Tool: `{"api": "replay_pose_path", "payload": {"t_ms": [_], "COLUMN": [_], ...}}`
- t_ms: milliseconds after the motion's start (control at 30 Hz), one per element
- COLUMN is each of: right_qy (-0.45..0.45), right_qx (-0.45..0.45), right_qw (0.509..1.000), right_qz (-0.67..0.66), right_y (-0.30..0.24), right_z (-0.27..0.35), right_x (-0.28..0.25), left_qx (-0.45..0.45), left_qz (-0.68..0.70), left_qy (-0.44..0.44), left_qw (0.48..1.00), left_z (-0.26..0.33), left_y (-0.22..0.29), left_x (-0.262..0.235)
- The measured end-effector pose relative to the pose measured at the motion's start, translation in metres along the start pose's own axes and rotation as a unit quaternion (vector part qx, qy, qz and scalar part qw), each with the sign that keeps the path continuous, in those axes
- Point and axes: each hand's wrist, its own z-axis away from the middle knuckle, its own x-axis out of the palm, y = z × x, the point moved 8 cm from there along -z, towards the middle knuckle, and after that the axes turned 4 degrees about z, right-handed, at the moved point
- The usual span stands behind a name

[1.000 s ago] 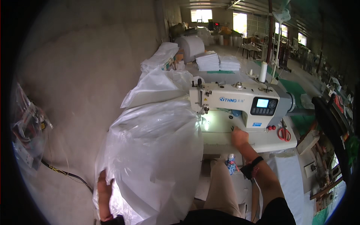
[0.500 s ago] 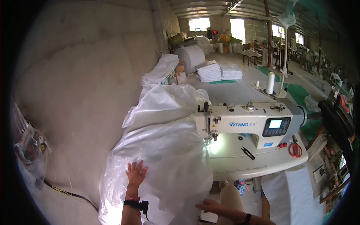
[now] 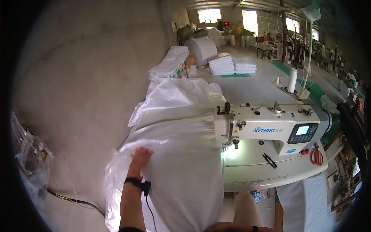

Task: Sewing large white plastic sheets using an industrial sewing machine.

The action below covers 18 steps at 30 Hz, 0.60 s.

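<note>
left hand (image 3: 141, 156) flat, fingers spread, on translucent plastic sack (image 3: 181, 170) just left of sewing machine (image 3: 270, 125)

Place: I am in a big sewing workshop, like a factory hall.
Machine: a white sewing machine (image 3: 270, 127) sits on my work table (image 3: 266, 174), at about 3 o'clock from my left hand (image 3: 140, 156).
Tools: red scissors (image 3: 317, 156) and black snips (image 3: 269, 160) lie on the table.
Thread: a tall white thread cone (image 3: 292, 80) stands at 1 o'clock.
Stuff to sew: big white plastic sacks (image 3: 174, 154) lie in heaps, and folded white stacks (image 3: 232, 65) sit at 12 o'clock.
Roll: a huge white roll (image 3: 203, 50) stands far back.
Room: grey concrete floor (image 3: 77, 85), high windows (image 3: 208, 15), more work tables (image 3: 266, 46) far off at 1 o'clock.
</note>
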Motion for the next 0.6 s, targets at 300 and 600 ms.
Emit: {"api": "replay_pose_path", "payload": {"t_ms": [300, 600], "right_qy": [0.078, 0.202], "right_qx": [-0.118, -0.193], "right_qw": [0.99, 0.912], "right_qz": [0.008, -0.302], "right_y": [0.02, 0.014], "right_z": [-0.007, 0.004], "right_x": [-0.021, -0.035], "left_qx": [-0.054, 0.133], "left_qz": [0.026, -0.067], "left_qy": [0.003, 0.328], "left_qw": [0.998, 0.933], "left_z": [0.02, 0.111], "left_y": [0.035, 0.163], "left_x": [-0.061, -0.115]}}
